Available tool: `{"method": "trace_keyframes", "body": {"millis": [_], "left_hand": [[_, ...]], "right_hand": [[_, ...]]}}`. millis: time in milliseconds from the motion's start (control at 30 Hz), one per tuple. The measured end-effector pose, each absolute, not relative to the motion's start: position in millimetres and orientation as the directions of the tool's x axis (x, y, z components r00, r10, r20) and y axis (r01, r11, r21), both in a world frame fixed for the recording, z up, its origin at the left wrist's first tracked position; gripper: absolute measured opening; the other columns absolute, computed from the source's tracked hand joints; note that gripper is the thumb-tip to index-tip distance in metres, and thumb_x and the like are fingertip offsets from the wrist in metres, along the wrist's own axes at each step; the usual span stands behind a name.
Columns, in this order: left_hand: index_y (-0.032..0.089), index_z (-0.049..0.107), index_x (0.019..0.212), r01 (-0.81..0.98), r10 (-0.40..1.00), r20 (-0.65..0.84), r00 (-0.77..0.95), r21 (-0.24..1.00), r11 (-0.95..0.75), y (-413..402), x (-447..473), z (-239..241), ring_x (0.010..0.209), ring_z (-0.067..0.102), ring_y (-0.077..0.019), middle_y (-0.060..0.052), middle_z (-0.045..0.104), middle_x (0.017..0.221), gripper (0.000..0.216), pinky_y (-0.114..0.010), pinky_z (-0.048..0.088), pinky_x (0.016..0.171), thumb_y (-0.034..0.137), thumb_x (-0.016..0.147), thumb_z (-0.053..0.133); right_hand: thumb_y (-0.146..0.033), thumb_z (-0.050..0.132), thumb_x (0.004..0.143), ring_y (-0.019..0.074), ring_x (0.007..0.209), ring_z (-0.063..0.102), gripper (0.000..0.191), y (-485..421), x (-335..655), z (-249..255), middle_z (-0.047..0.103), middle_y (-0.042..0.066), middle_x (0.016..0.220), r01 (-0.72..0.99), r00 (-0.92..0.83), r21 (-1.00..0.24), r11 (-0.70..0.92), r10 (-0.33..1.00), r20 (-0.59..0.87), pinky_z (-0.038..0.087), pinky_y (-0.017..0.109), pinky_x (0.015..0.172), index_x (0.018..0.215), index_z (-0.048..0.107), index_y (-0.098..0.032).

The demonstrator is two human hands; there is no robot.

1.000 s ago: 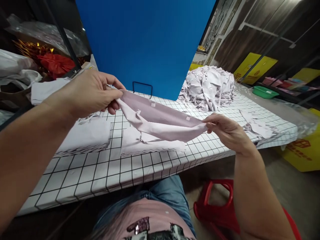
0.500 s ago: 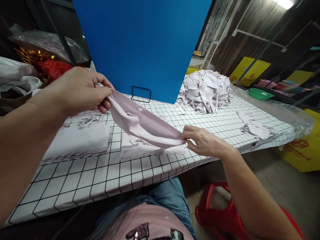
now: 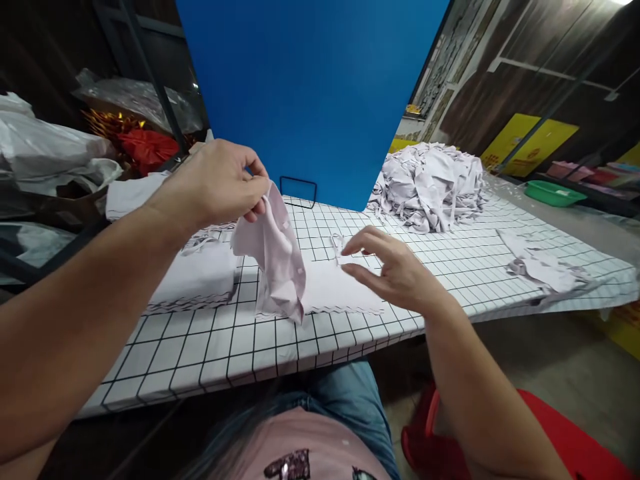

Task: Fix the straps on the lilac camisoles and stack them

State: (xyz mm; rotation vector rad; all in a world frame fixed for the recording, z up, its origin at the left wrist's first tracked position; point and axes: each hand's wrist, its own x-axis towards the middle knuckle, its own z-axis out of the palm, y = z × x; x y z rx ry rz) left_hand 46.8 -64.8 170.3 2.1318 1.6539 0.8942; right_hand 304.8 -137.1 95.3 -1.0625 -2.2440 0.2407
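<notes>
Head view: left hand [image 3: 220, 183] pinches pale lilac cloth piece [image 3: 280, 260] at its upper end, thumb against fingers; cloth hangs below fingertips, in front of flat cloth stack [image 3: 345, 290] on checked tablecloth [image 3: 200, 357]. Long axis near vertical, lower end pointing down, slightly right. Right hand [image 3: 400, 270] released, thumb and fingers parted, narrow loop [image 3: 339, 252] at fingertips, contact hard to tell

We now have our right hand [image 3: 397, 272] off the pale cloth [image 3: 278, 257], which droops from our left hand [image 3: 220, 183].
</notes>
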Motion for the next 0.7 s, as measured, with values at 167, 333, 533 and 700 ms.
{"method": "trace_keyframes", "body": {"millis": [167,333,533,700], "left_hand": [[0.011,0.069,0.079,0.719,0.887,0.428,0.172,0.561,-0.410,-77,50,192,0.051,0.064,-0.0132,-0.001,0.066,0.061,0.016,-0.030,0.057,0.055,0.011,0.075,0.054],[0.012,0.068,0.079,0.642,0.780,0.607,0.153,0.539,-0.545,-79,47,196,0.055,0.066,-0.0135,0.000,0.065,0.060,0.017,-0.023,0.055,0.051,0.009,0.077,0.052],[0.011,0.068,0.085,0.618,0.802,0.573,0.171,0.571,-0.540,-70,52,180,0.055,0.067,-0.0124,-0.002,0.068,0.064,0.018,-0.022,0.055,0.053,0.009,0.080,0.050],[0.013,0.067,0.081,0.607,0.777,0.592,0.214,0.543,-0.580,-72,60,183,0.052,0.065,-0.0122,-0.004,0.069,0.063,0.015,-0.021,0.053,0.048,0.011,0.079,0.052]], "right_hand": [[-0.032,0.057,0.094,0.0215,0.098,0.061,0.035,-123,265,60,0.063,0.011,0.113,0.619,-0.518,-0.433,0.655,0.755,0.403,0.052,0.038,0.081,0.125,0.051,-0.019],[-0.035,0.061,0.091,0.0269,0.100,0.061,0.027,-126,258,7,0.065,0.012,0.110,0.729,-0.484,-0.420,0.540,0.841,0.242,0.049,0.046,0.083,0.112,0.060,-0.018],[-0.061,0.063,0.082,0.0243,0.099,0.062,0.062,-140,234,-5,0.061,0.012,0.120,0.507,-0.269,-0.819,0.269,0.952,0.146,0.054,0.043,0.082,0.128,0.051,-0.022],[-0.066,0.068,0.074,0.0282,0.106,0.059,0.084,-138,197,4,0.051,0.015,0.133,0.414,-0.064,-0.884,0.216,0.976,0.209,0.053,0.045,0.085,0.140,0.040,-0.023]]}}
